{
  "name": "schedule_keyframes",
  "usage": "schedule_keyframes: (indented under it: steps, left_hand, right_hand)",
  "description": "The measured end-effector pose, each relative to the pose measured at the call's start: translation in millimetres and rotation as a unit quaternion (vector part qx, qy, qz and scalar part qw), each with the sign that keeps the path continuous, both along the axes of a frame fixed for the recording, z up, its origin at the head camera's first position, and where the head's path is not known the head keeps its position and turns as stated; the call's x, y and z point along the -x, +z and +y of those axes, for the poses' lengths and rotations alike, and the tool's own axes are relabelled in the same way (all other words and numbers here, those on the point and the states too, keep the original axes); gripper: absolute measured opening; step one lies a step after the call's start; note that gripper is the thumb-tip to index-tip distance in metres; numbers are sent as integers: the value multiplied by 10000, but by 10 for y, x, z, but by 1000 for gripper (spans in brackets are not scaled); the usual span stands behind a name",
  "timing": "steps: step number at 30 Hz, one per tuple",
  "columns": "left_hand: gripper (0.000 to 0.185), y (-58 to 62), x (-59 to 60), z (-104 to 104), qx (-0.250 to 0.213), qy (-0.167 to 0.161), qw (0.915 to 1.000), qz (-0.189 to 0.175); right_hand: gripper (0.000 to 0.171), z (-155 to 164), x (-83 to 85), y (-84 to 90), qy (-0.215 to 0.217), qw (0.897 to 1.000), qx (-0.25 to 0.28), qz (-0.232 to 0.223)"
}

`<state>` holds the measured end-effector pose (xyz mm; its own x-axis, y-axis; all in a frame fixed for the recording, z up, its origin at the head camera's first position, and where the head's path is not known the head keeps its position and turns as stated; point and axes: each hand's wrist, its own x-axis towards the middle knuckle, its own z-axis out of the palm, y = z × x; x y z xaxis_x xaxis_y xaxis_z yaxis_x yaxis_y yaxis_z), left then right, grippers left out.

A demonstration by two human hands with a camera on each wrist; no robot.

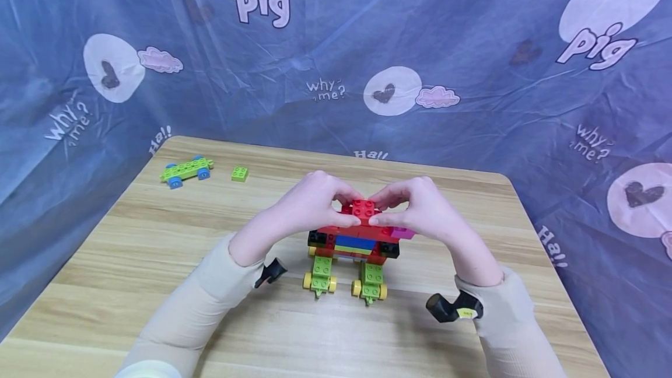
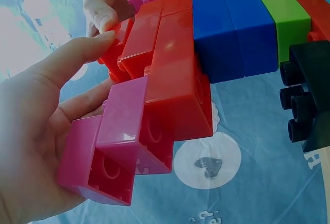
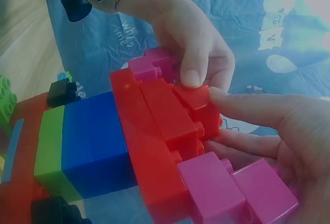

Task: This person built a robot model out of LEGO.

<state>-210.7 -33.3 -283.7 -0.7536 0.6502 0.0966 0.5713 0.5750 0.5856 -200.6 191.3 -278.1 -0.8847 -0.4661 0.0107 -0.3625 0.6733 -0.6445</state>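
A multicoloured brick build [image 1: 353,244] stands mid-table on two green wheeled bases with yellow wheels [image 1: 320,276]. It has red, blue, green and black layers, with magenta bricks [image 1: 403,232] at its sides. On top sits a small red brick [image 1: 363,209]. My left hand [image 1: 310,206] and right hand [image 1: 422,209] meet over it, and each pinches this red brick with thumb and fingers. In the left wrist view my left thumb [image 2: 77,53] lies by the red brick [image 2: 116,43] above magenta bricks [image 2: 111,152]. In the right wrist view both thumbs press the red brick [image 3: 198,105].
A green wheeled base with blue wheels [image 1: 186,170] and a small green brick [image 1: 240,174] lie at the far left of the wooden table [image 1: 157,261]. A blue printed cloth [image 1: 472,45] hangs behind and beside the table. Black wrist mounts [image 1: 451,308] sit near both sleeves.
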Motion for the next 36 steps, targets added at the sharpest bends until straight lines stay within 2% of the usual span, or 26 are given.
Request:
schedule_keyframes:
  steps: [5,13,23,36]
  left_hand:
    - [32,8,3,9,90,-40,9999,82]
    - [33,3,23,-8,63,-36,10000,-39]
    - [35,17,25,7,380,-100,9991,142]
    - [34,24,70,-8,163,-171,9997,-91]
  right_hand:
    - [30,4,6,-26,62,10000,31,5]
    - [30,9,9,-30,274,9995,143,48]
    - [30,12,37,-7,323,9995,-29,53]
    - [29,-2,55,-12,222,9996,-150,13]
